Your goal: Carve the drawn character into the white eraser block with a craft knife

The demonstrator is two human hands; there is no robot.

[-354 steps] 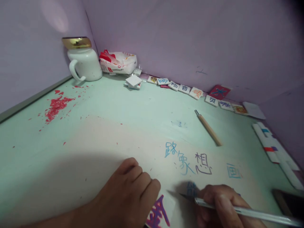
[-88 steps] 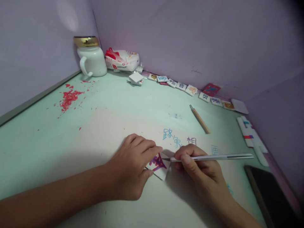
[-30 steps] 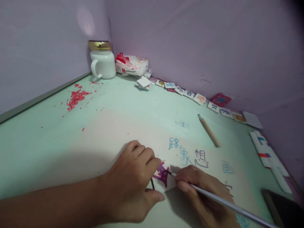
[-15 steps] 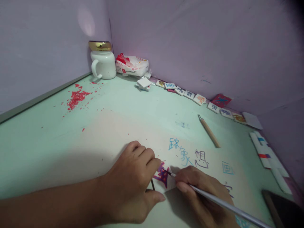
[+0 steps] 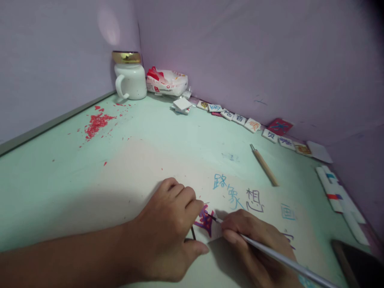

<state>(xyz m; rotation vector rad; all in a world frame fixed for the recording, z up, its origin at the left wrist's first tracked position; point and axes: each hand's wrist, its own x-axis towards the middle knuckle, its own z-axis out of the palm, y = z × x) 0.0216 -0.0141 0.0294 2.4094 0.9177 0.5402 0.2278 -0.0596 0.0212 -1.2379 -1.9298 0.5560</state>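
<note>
My right hand [image 5: 258,244] is closed around a thin silver brush [image 5: 279,256], its dark tip touching a small white tile [image 5: 213,233]. Purple and red strokes [image 5: 207,222] mark the tile's face. At the tile's left side rests my left hand [image 5: 177,232], fingers curled and pressed against its edge, thumb lower down. A short dark stick-like edge shows between the left thumb and forefinger. Part of the tile is hidden under the left fingers.
Blue and purple characters [image 5: 254,201] mark the table around a wooden-handled carving tool [image 5: 265,167]. Behind stand a white mug [image 5: 133,82], a tissue pack [image 5: 169,83] and several tiles [image 5: 239,119]. Red shavings [image 5: 97,125] lie left; white markers [image 5: 336,196] and a dark device [image 5: 357,260] right.
</note>
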